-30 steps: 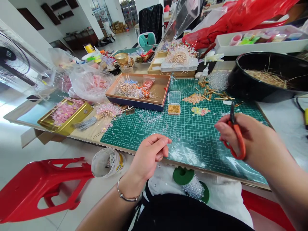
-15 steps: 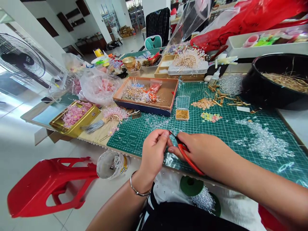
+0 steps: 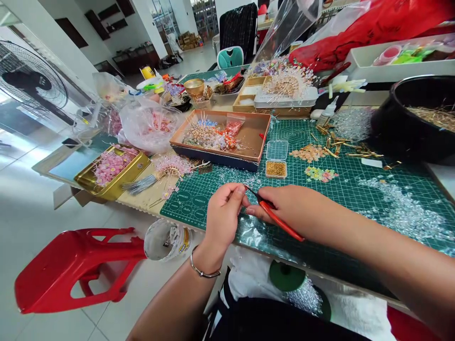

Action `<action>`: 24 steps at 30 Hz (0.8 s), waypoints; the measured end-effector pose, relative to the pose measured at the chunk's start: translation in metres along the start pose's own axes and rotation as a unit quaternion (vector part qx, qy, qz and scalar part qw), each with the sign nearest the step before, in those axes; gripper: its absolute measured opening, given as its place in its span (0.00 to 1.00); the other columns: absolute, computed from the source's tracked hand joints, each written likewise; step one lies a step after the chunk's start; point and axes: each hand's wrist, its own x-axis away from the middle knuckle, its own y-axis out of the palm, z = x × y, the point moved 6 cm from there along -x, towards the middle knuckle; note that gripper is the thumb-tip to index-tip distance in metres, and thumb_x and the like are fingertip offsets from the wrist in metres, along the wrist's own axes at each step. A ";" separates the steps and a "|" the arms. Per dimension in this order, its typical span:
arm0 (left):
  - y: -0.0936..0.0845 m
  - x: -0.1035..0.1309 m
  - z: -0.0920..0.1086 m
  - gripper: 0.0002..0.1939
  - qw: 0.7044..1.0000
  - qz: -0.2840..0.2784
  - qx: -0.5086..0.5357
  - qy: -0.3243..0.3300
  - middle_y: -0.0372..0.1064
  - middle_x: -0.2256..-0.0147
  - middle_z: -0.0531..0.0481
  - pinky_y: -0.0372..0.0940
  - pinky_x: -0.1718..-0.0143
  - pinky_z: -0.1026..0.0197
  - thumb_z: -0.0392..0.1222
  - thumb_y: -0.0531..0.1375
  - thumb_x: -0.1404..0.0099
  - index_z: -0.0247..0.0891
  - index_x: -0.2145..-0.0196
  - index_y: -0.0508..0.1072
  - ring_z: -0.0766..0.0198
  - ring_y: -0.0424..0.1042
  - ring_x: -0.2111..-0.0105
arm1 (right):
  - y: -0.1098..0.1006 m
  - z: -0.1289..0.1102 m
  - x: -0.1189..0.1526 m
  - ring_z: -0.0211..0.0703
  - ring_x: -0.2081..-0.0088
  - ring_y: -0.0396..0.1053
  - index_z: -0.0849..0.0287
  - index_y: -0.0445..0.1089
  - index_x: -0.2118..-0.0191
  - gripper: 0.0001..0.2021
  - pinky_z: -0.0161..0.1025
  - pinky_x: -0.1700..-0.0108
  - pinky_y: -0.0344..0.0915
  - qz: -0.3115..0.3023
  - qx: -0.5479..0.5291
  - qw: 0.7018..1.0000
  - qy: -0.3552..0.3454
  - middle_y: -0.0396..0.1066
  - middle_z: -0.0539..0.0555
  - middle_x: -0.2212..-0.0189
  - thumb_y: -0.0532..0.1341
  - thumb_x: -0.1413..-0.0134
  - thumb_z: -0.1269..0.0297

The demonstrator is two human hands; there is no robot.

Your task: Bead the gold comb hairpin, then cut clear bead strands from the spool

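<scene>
Holding red-handled tool (image 3: pixel 280 219) w/ R hand (image 3: pixel 292 204), tip at narrow pinch of L hand (image 3: pixel 223 210), prob for fine control; can't tell what's pinched; I've gold-bead box (image 3: pixel 276 169) just beyond, prob for quick reach

Glossy red plastic, smooth all along the handles of the tool (image 3: pixel 281 221), running into dark metal at the tip! Polished silver metal flashes on the bracelet (image 3: pixel 204 273). Over the smooth green mat (image 3: pixel 190 201), a clear plastic sheet (image 3: pixel 261 231) throws back bright glare, and the beads (image 3: pixel 408 208) glint like glass. Shiny gold metal on the tin (image 3: pixel 119 182), crinkly red plastic on the bag (image 3: pixel 350 40), slick moulded plastic on the stool (image 3: pixel 50 272), rough dry straw (image 3: pixel 435 116) in the black tub (image 3: pixel 386 123).
</scene>
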 end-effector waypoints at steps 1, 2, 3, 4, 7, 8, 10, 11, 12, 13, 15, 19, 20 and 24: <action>0.000 0.000 0.000 0.13 1.000 -0.013 0.004 0.002 0.64 0.77 0.54 0.53 0.78 0.66 0.49 0.56 0.35 0.37 0.65 0.72 0.71 0.57 0.80 | 0.001 0.001 -0.001 0.39 0.79 0.59 0.54 0.59 0.72 0.24 0.35 0.78 0.47 -0.009 -0.009 1.000 0.002 0.66 0.49 0.80 0.43 0.43 0.39; 0.000 -0.001 -0.001 0.12 1.000 -0.026 0.007 0.005 0.64 0.77 0.55 0.52 0.78 0.66 0.48 0.56 0.35 0.37 0.65 0.72 0.72 0.56 0.80 | 0.002 0.002 -0.002 0.39 0.80 0.59 0.54 0.59 0.73 0.24 0.35 0.78 0.47 -0.014 -0.013 1.000 0.005 0.65 0.49 0.80 0.43 0.43 0.39; 0.000 -0.001 -0.001 0.11 0.999 -0.036 0.009 0.006 0.64 0.77 0.55 0.51 0.78 0.66 0.47 0.56 0.34 0.37 0.65 0.72 0.72 0.55 0.79 | 0.002 0.002 -0.003 0.39 0.80 0.58 0.54 0.59 0.73 0.24 0.35 0.78 0.47 -0.014 -0.012 1.000 0.005 0.65 0.49 0.80 0.44 0.43 0.39; -0.001 -0.002 -0.002 0.11 0.999 -0.038 0.011 0.004 0.64 0.77 0.55 0.51 0.78 0.66 0.47 0.56 0.34 0.37 0.65 0.72 0.72 0.55 0.80 | 0.002 0.002 -0.003 0.38 0.80 0.58 0.55 0.60 0.73 0.24 0.34 0.78 0.47 -0.010 -0.011 1.000 0.003 0.65 0.49 0.81 0.44 0.43 0.39; -0.002 -0.003 -0.003 0.10 0.998 -0.042 0.043 -0.009 0.64 0.77 0.54 0.49 0.79 0.67 0.46 0.57 0.35 0.36 0.65 0.72 0.73 0.55 0.80 | -0.001 0.001 -0.004 0.38 0.80 0.57 0.55 0.59 0.74 0.24 0.34 0.78 0.46 0.020 -0.007 1.000 -0.002 0.64 0.49 0.81 0.45 0.43 0.40; -0.001 -0.003 -0.003 0.10 0.997 -0.046 0.060 -0.017 0.64 0.77 0.54 0.48 0.80 0.67 0.45 0.57 0.35 0.36 0.64 0.73 0.73 0.54 0.80 | -0.001 0.001 -0.004 0.37 0.80 0.56 0.55 0.59 0.74 0.24 0.34 0.79 0.46 0.026 -0.008 1.000 -0.001 0.63 0.49 0.81 0.45 0.43 0.40; 0.001 -0.002 -0.002 0.10 0.993 -0.055 0.093 -0.043 0.64 0.77 0.54 0.46 0.81 0.68 0.44 0.58 0.36 0.35 0.64 0.73 0.74 0.54 0.81 | -0.001 0.003 -0.001 0.37 0.80 0.57 0.56 0.59 0.74 0.24 0.34 0.78 0.47 0.045 -0.013 0.999 0.008 0.64 0.49 0.81 0.45 0.42 0.41; 0.003 0.001 -0.001 0.10 0.990 -0.067 0.108 -0.062 0.64 0.77 0.54 0.45 0.81 0.68 0.44 0.58 0.37 0.34 0.65 0.73 0.75 0.53 0.82 | -0.001 0.005 0.003 0.37 0.79 0.58 0.56 0.60 0.73 0.23 0.34 0.78 0.49 0.065 -0.023 0.998 0.011 0.64 0.50 0.81 0.45 0.42 0.42; 0.006 0.004 0.000 0.10 0.985 -0.084 0.122 -0.085 0.65 0.78 0.53 0.44 0.82 0.68 0.44 0.58 0.37 0.34 0.65 0.73 0.76 0.52 0.82 | -0.003 0.006 0.008 0.37 0.79 0.59 0.56 0.62 0.71 0.22 0.34 0.77 0.50 0.092 -0.041 0.995 0.013 0.65 0.50 0.80 0.46 0.41 0.43; 0.009 0.008 0.001 0.10 0.980 -0.106 0.133 -0.108 0.65 0.78 0.53 0.43 0.82 0.68 0.43 0.59 0.37 0.33 0.66 0.73 0.76 0.52 0.83 | -0.004 0.008 0.015 0.37 0.79 0.60 0.56 0.65 0.67 0.21 0.34 0.76 0.51 0.125 -0.066 0.990 0.012 0.66 0.49 0.80 0.47 0.41 0.44; 0.018 0.020 0.005 0.10 0.965 -0.165 0.140 -0.147 0.68 0.78 0.51 0.42 0.83 0.68 0.44 0.59 0.37 0.33 0.68 0.72 0.76 0.52 0.84 | -0.008 0.009 0.033 0.35 0.78 0.61 0.56 0.66 0.59 0.18 0.33 0.75 0.54 0.187 -0.113 0.976 0.001 0.67 0.48 0.79 0.51 0.41 0.48; 0.035 0.044 0.012 0.11 0.939 -0.256 0.133 -0.190 0.70 0.77 0.50 0.43 0.83 0.70 0.45 0.60 0.38 0.33 0.69 0.72 0.77 0.56 0.84 | -0.007 0.007 0.066 0.33 0.79 0.60 0.56 0.68 0.62 0.12 0.32 0.75 0.53 0.203 -0.126 0.971 -0.024 0.67 0.47 0.80 0.53 0.41 0.55; 0.039 0.047 0.012 0.11 0.935 -0.266 0.134 -0.194 0.71 0.77 0.49 0.43 0.83 0.70 0.45 0.60 0.38 0.33 0.69 0.72 0.77 0.57 0.84 | -0.007 0.008 0.070 0.33 0.80 0.59 0.56 0.68 0.64 0.12 0.32 0.76 0.52 0.197 -0.120 0.973 -0.021 0.67 0.47 0.80 0.53 0.42 0.55; 0.050 0.039 0.005 0.10 0.931 -0.273 0.148 -0.189 0.71 0.76 0.49 0.40 0.85 0.70 0.44 0.59 0.38 0.32 0.70 0.71 0.77 0.57 0.84 | -0.011 0.017 0.061 0.34 0.79 0.62 0.58 0.69 0.64 0.12 0.32 0.75 0.53 0.166 -0.101 0.981 -0.016 0.69 0.49 0.78 0.53 0.43 0.56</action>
